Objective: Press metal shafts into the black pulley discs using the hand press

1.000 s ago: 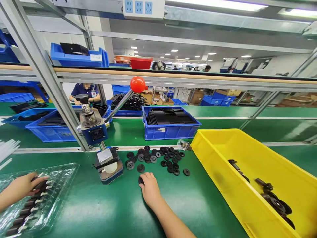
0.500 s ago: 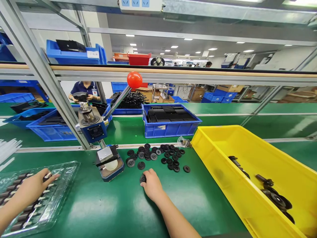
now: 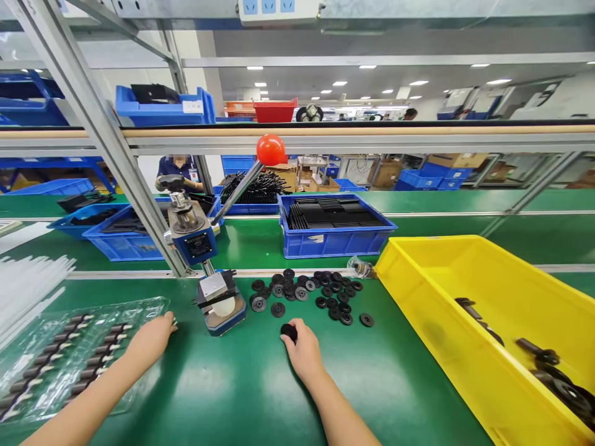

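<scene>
My right hand (image 3: pixel 304 352) pinches a black disc (image 3: pixel 289 332) just above the green tabletop, tilted with its dark face toward me. My left hand (image 3: pixel 152 337) is closed at the right edge of the clear plastic tray (image 3: pixel 160 305). Only a white tip of the cylindrical part (image 3: pixel 175 321) in it shows; the fingers hide the rest. Dark cylindrical parts with white ends (image 3: pixel 35 371) lie in rows in that tray. Loose black discs (image 3: pixel 301 293) are scattered beyond my right hand. Between both hands, farther back, stands a hand press (image 3: pixel 198 244) with a red-knobbed lever.
A large yellow bin (image 3: pixel 418 328) holding black parts stands at the right. Blue bins (image 3: pixel 337 243) of black parts sit behind the bench edge. White strips (image 3: pixel 32 291) lie at far left. A slanted metal post (image 3: pixel 106 133) rises behind the press. Across the bench sits a person (image 3: pixel 179 170).
My left hand has moved right, from over the tray rows to its edge, with a part in its fingers. My right hand has lifted and turned the disc. The view has shifted left.
</scene>
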`<state>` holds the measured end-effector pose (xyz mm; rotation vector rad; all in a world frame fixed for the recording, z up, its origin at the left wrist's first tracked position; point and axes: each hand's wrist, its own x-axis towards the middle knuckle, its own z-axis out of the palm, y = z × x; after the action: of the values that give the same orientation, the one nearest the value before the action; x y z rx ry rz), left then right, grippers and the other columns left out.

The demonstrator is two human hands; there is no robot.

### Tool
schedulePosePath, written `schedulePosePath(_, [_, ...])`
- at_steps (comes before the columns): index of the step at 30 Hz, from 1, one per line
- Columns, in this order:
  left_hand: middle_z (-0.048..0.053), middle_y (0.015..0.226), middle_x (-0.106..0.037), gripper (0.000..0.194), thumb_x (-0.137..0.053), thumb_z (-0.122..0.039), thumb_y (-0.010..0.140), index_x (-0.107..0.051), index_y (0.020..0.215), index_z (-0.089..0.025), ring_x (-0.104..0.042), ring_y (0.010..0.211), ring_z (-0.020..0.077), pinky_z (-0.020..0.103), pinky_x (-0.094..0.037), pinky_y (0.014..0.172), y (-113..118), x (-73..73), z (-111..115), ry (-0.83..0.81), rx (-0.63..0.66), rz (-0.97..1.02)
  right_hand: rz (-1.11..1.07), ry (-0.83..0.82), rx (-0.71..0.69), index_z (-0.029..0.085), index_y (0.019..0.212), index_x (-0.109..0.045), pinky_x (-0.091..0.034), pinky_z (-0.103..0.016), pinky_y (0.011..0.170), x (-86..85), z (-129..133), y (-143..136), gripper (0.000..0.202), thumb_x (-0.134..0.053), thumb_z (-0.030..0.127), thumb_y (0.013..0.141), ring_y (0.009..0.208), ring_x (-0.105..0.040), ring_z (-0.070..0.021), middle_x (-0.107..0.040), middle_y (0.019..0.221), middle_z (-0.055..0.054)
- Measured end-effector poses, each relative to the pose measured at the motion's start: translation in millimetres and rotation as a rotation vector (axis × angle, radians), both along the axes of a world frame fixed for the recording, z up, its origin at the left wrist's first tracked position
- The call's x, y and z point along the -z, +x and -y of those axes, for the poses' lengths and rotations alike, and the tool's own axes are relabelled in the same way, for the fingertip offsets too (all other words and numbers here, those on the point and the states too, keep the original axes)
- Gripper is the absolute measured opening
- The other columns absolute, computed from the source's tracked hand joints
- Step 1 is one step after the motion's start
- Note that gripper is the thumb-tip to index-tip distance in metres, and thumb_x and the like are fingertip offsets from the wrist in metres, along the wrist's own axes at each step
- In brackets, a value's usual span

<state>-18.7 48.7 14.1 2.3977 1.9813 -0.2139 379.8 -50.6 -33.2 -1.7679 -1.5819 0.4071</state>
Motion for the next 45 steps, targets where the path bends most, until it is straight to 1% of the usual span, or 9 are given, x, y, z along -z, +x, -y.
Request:
schedulePosePath(6, [0.018,0.090,-0.070,0.016,-0.043,-0.015,0.085,-0.058,0.089,-0.012,-0.067,0.093,0.0306,0.035,-0.046,0.080,-1,-5.0,-3,-0.045,0.025,0.024,-0.013,0.072,-0.021,0.020,0.096,-0.058,-0.048,-0.033,0.074,8.2,-5,5,0.014,-0.050,0.029,0.089,0.082,-0.061,-0.0207,-0.065,0.088,-0.005])
schedulePosePath(9, [0.016,0.089,-0.069,0.022,-0.037,-0.010,0.086,-0.058,0.090,-0.013,-0.067,0.091,0.0282,0.035,-0.046,0.080,-2,-6.8,0,0.048,0.039,-0.002,-0.026,0.114,-0.053,0.019,0.100,-0.060,-0.049,-0.034,0.081,6.8,-4,5,0.023,-0.042,0.032,0.094,0.088,-0.062,-0.0199,-0.066,0.095,-0.007])
schedulePosePath(12, [0.015,0.090,-0.067,0.024,-0.034,-0.018,0.091,-0.057,0.087,-0.015,-0.065,0.091,0.0281,0.036,-0.045,0.081,1,-10.5,4,0.173,0.019,0.031,-0.027,0.142,-0.067,0.018,0.101,-0.062,-0.050,-0.033,0.082,4.1,-3,5,0.027,-0.040,0.034,0.095,0.089,-0.062,-0.0195,-0.066,0.097,-0.008])
schedulePosePath(14, [0.014,0.090,-0.067,0.024,-0.036,-0.027,0.093,-0.056,0.088,-0.016,-0.064,0.089,0.0274,0.036,-0.045,0.080,8,-13.3,10,0.195,-0.043,0.154,-0.025,0.149,-0.068,0.018,0.101,-0.063,-0.050,-0.033,0.082,3.3,-3,6,0.028,-0.041,0.034,0.094,0.089,-0.063,-0.0194,-0.067,0.097,-0.008])
schedulePosePath(17, [0.008,0.084,-0.067,0.021,-0.047,-0.036,0.088,-0.056,0.085,-0.017,-0.063,0.082,0.0231,0.032,-0.045,0.076,21,-14.7,26,0.078,-0.146,0.471,-0.032,0.142,-0.063,0.019,0.103,-0.064,-0.051,-0.034,0.085,4.9,-5,7,0.031,-0.042,0.038,0.094,0.092,-0.064,-0.0200,-0.068,0.101,-0.008])
schedulePosePath(22, [-0.001,0.062,-0.058,0.011,-0.060,-0.026,0.074,-0.058,0.078,-0.016,-0.054,0.058,0.0131,0.023,-0.040,0.055,37,-1.3,50,-0.182,-0.262,0.995,-0.083,0.104,-0.067,0.019,0.105,-0.064,-0.051,-0.039,0.086,13.2,-12,10,0.041,-0.044,0.052,0.090,0.094,-0.064,-0.0237,-0.069,0.104,-0.008])
schedulePosePath(29, [0.001,0.074,-0.066,0.034,-0.061,-0.029,0.076,-0.051,0.105,-0.014,-0.051,0.044,0.0068,0.017,-0.034,0.040,30,16.9,47,-0.215,-0.371,1.183,-0.018,0.027,0.002,0.025,0.100,-0.067,-0.052,-0.038,0.074,20.2,-22,11,0.048,-0.045,0.063,0.082,0.089,-0.065,-0.0256,-0.070,0.100,-0.004])
schedulePosePath(40, [0.000,0.070,-0.065,0.054,-0.067,-0.038,0.077,-0.043,0.119,-0.013,-0.045,0.039,0.0050,0.017,-0.032,0.038,28,8.2,48,-0.250,-0.392,1.346,-0.006,0.066,-0.019,0.022,0.101,-0.067,-0.050,-0.035,0.073,21.3,-21,10,0.046,-0.044,0.059,0.085,0.087,-0.065,-0.0235,-0.070,0.100,-0.006])
schedulePosePath(45, [0.001,0.075,-0.065,0.043,-0.068,-0.040,0.078,-0.047,0.106,-0.016,-0.046,0.043,0.0039,0.017,-0.031,0.040,35,5.8,69,-0.224,-0.384,1.380,-0.120,0.050,-0.009,0.021,0.102,-0.067,-0.049,-0.037,0.080,13.9,-18,7,0.045,-0.049,0.058,0.083,0.089,-0.064,-0.0242,-0.070,0.101,-0.008])
